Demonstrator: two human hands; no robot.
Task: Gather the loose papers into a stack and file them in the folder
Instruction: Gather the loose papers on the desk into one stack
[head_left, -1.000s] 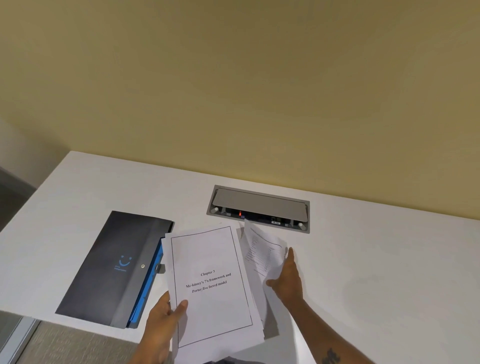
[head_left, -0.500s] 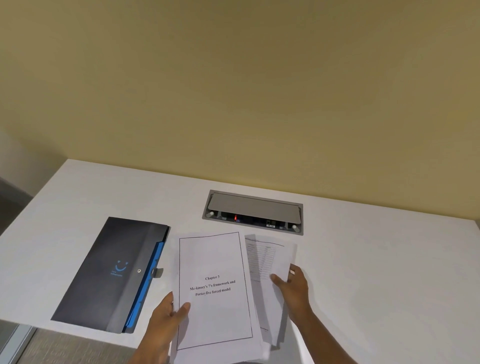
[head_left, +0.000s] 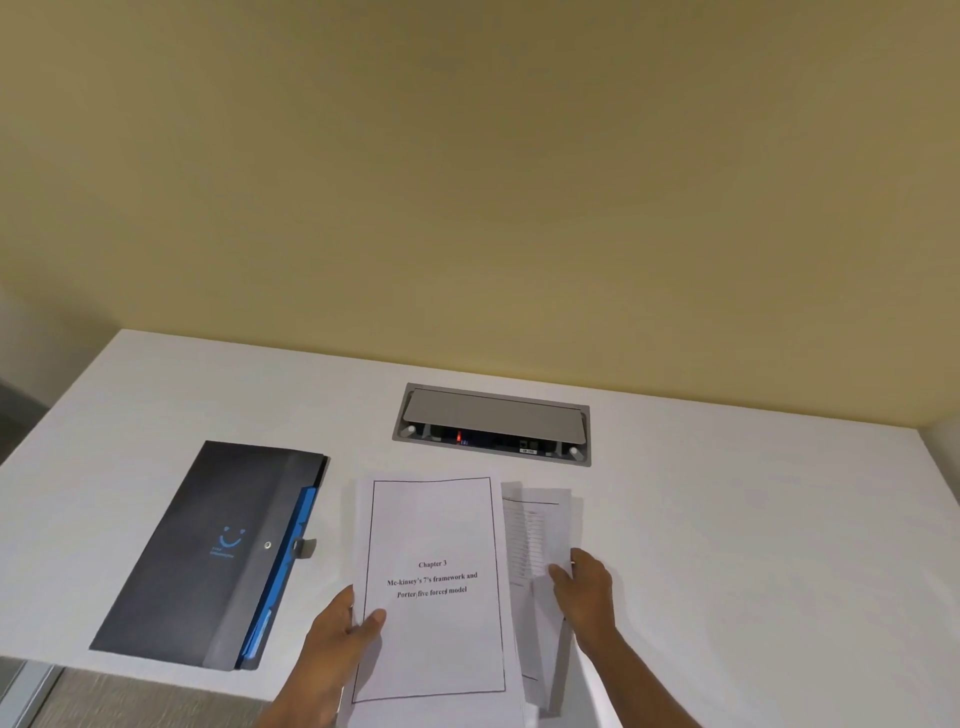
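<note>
Flattened since before, table-printed sheet under right hand fingers; left hand pinches title page; closed folder left, cable box far.

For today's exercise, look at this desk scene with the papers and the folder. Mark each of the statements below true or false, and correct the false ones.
1. The folder lies to the left of the papers. True.
2. The left hand grips the titled page at its left edge. True.
3. The papers are already inside the folder. False: they are outside it, in the person's hands.
4. The right hand rests on the folder. False: it holds the table-printed sheet, right of the titled page.
5. The desk's cable box sits beyond the papers, near the wall. True.
</note>
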